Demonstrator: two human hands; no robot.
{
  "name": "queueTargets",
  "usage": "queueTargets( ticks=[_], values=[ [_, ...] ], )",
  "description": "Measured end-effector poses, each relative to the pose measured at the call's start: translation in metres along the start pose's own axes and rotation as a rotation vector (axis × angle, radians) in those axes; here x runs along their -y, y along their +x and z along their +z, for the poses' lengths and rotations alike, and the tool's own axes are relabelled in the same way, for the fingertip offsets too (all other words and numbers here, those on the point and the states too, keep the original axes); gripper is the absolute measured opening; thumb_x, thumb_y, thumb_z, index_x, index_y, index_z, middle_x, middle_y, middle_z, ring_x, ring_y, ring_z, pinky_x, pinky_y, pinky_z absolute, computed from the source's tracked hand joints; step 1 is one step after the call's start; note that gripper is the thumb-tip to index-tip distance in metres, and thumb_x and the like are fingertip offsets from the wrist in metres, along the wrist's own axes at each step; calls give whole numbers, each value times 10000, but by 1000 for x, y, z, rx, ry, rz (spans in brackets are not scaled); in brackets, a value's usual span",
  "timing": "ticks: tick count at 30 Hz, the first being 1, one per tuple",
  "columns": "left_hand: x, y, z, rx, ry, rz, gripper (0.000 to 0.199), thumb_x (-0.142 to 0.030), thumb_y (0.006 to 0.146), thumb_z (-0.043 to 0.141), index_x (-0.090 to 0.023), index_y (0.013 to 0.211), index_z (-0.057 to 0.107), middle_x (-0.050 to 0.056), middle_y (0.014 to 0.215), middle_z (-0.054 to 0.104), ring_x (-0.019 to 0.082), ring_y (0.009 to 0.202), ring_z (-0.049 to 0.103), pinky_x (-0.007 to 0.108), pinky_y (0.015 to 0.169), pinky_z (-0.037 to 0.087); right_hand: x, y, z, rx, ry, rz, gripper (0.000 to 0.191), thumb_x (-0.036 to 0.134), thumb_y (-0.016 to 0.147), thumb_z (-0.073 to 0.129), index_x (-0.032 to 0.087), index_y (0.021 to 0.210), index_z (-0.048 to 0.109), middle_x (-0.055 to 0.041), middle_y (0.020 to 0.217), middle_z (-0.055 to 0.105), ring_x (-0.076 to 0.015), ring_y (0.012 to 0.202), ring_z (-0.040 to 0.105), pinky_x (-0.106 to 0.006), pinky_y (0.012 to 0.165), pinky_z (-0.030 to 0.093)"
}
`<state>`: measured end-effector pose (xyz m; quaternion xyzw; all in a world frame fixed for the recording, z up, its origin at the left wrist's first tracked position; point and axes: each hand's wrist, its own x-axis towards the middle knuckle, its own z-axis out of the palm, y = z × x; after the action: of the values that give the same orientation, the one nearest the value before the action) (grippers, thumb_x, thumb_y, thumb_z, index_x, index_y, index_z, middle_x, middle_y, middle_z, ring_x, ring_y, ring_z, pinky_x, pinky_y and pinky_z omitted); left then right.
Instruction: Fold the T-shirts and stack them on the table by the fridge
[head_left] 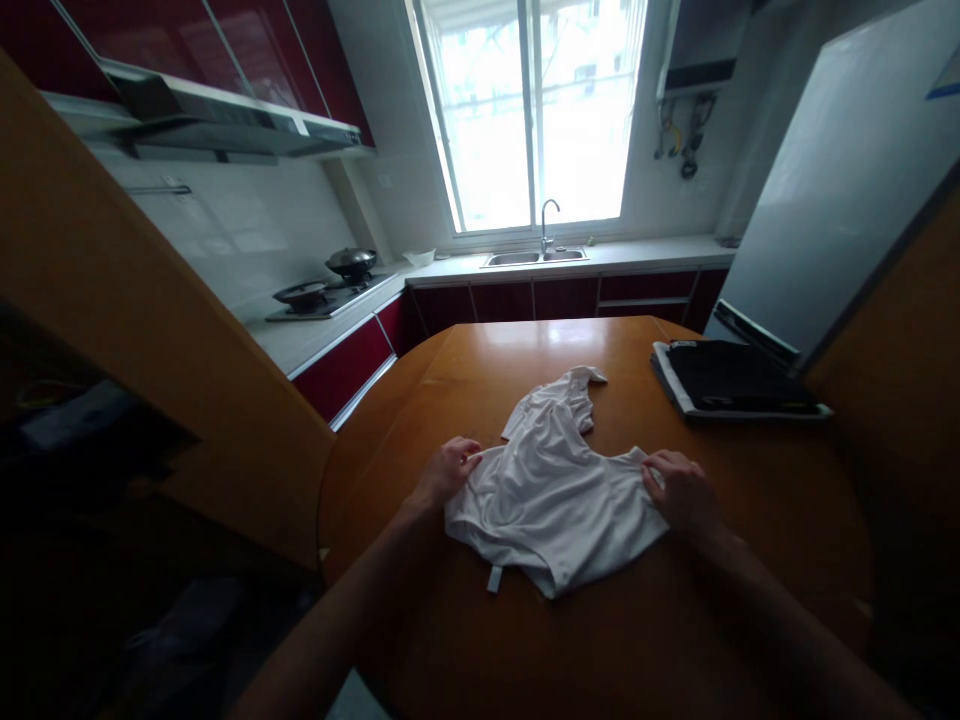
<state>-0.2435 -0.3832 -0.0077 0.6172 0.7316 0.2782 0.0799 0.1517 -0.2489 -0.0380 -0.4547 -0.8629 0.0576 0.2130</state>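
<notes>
left hand (pixel 448 470) pinches left edge of one white garment (pixel 551 490); right hand (pixel 679 490) pinches its right edge. garment lies crumpled between both hands on round wooden table (pixel 750 560). one dark folded stack (pixel 731 380), far right.

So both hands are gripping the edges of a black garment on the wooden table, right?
Not quite: the garment is white, not black, as the head view shows. The left hand and right hand do hold its edges on the wooden table.
</notes>
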Motion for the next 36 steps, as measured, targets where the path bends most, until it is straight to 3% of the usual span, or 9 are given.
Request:
queueTargets(
  ticks=[5,9,13,15,18,20,24,28,36],
  values=[
    [1,21,12,134,49,-138,124,-263,803,687,-190,881,751,38,867,736,179,790,667,248,708,479,23,-6,16,84,204,-249,405,253,913,506,232,1280,675,-92,1375,624,-267,1277,541,-445,1085,426],
    [12,24,-18,1,117,-271,136,-234,848,588,-166,853,706,72,886,729,188,819,661,252,713,455,17,-13,17,146,112,-181,427,306,934,495,213,1316,662,-100,1428,591,-284,1334,496,-462,1110,405],
    [41,-1,-55,-74,176,-417,121,-246,797,593,-160,820,673,86,837,719,206,757,655,258,646,437,2,-31,8,117,21,-109,421,334,954,475,181,1288,680,-118,1411,603,-300,1325,500,-471,1095,406],
    [55,-23,-66,41,147,-463,143,-304,746,634,-167,770,668,63,773,710,209,712,647,253,598,426,-3,-39,3,100,-9,-78,381,361,950,493,202,1213,719,-111,1363,635,-309,1277,535,-470,1048,435],
    [68,-45,-76,390,7,-505,271,-431,670,694,-171,743,687,39,695,696,214,647,635,253,531,412,-5,-39,-4,115,-8,-30,338,418,959,486,234,971,769,-100,1182,711,-295,1089,627,-434,910,485],
    [69,-43,-79,502,-66,-507,350,-499,657,700,-167,770,708,34,667,691,212,612,628,255,501,404,-5,-23,-7,116,26,1,354,421,971,471,228,880,755,-96,1064,729,-263,981,652,-385,854,486],
    [61,5,-70,195,-23,-406,307,-448,683,715,-163,798,720,57,742,726,219,684,664,261,565,455,-2,39,-5,96,92,129,254,332,941,533,191,982,739,-101,1050,731,-237,963,671,-315,821,482],
    [52,70,-39,99,-3,-377,303,-344,700,749,-159,938,722,99,964,757,239,902,696,255,719,507,3,112,8,152,132,227,279,250,915,588,142,1142,709,-139,1176,716,-238,1101,660,-279,913,467],
    [47,134,7,215,-30,-305,227,-261,686,771,-141,870,715,88,898,742,210,805,682,245,659,486,-1,196,40,175,145,248,383,277,903,634,118,1251,641,-179,1224,681,-244,1120,643,-266,907,478]
  ],
)
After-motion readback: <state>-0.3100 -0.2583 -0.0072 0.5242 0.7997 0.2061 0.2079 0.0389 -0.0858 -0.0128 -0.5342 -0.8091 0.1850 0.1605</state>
